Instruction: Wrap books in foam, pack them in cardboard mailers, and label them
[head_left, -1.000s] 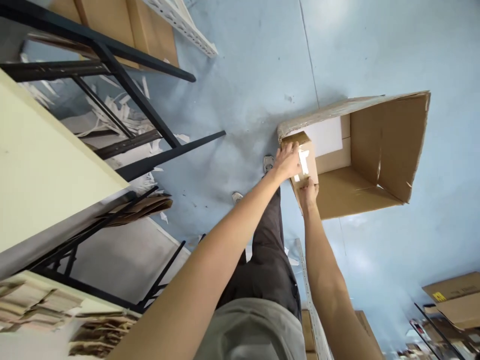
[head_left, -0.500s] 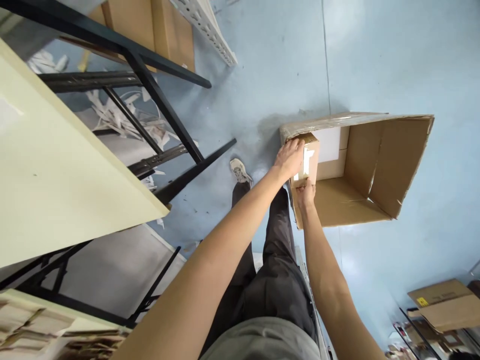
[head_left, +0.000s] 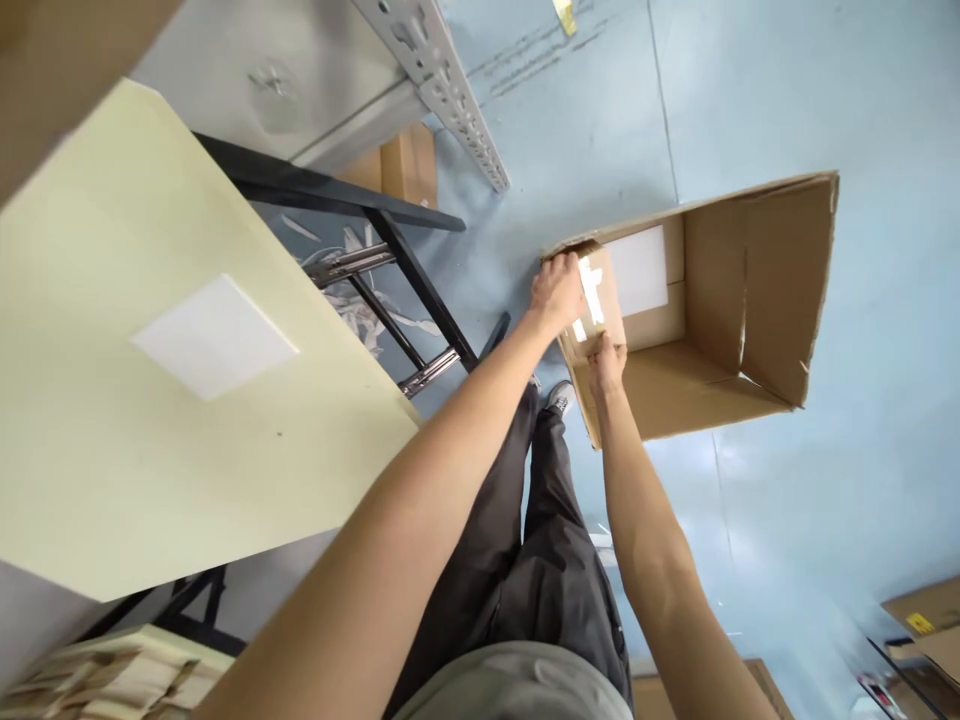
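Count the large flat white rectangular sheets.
2: one sheet on the pale yellow tabletop, another sheet inside the large open brown cardboard box. Others may be hidden.

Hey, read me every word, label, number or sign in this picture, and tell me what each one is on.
Nothing can be read with certainty.
Yellow label on the cardboard box at lower right: dark marks, too small and blurred.
White patches on the small box: no readable text.
White sheet on the table: no readable text.
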